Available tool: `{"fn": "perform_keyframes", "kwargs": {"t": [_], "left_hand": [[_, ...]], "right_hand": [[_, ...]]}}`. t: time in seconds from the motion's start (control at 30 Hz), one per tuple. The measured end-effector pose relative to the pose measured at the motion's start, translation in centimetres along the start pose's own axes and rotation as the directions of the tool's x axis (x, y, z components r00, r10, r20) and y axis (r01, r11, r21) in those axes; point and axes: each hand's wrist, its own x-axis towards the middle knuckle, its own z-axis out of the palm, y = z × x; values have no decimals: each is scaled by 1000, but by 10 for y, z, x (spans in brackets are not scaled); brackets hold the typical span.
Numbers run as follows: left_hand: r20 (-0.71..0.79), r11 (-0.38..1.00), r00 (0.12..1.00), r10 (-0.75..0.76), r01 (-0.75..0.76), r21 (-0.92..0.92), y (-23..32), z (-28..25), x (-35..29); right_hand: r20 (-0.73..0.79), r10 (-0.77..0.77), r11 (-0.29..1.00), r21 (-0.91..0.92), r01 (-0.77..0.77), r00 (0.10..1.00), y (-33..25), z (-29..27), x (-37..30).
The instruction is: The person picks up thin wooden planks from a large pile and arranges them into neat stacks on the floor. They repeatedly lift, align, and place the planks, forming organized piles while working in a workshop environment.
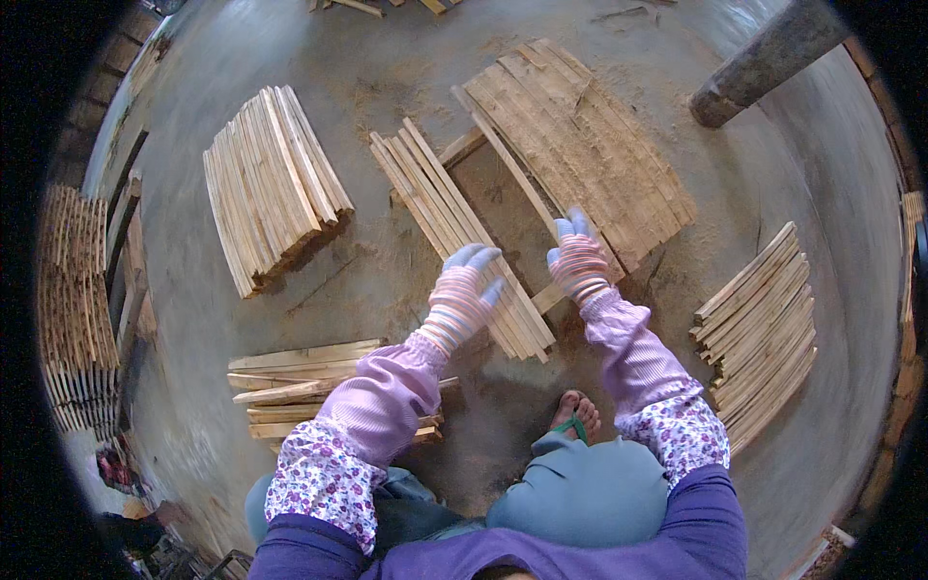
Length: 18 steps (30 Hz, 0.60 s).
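Both my hands wear striped pink and orange gloves with pale blue fingertips. My left hand [464, 298] hovers over a narrow group of wooden strips [440, 213] lying side by side, its fingers and thumb apart and nothing between them. Contact with the strips cannot be made out. Further right, my right hand [582, 263] is over the near end of a single wooden strip [517, 169], beside a wide stack of wooden slats [585, 145] dusted with sawdust. Its fingers are stretched out with the thumb apart, slightly blurred. The strips and slats rest across wooden crosspieces [549, 298].
Bundles of wooden strips lie on the concrete floor: one far left [271, 184], a loose pile [300, 387] near left, another bundle [764, 333] at right. A round post [764, 63] stands far right. A large wood stack [77, 300] is at the left edge. My sandalled foot [577, 416] shows below.
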Motion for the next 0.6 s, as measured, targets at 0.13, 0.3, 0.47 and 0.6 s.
{"fn": "perform_keyframes", "kwargs": {"t": [0.13, 0.3, 0.47, 0.6], "left_hand": [[-56, 969, 989, -135, 120, -218, -7, 10, 21], [-139, 965, 974, -181, 148, -218, -51, 18, 22], [-73, 963, 986, -149, 128, -238, -52, 24, 20], [-12, 996, 999, -37, 36, -86, -29, 35, 24]], "right_hand": [[6, 82, 833, 548, -72, 997, 15, -16, -30], [-285, 341, 669, 743, -18, 896, 48, -52, -62], [-569, 433, 901, 241, -361, 699, 175, -70, -97], [-514, 657, 633, -21, -774, 551, 277, -73, -101]]}}
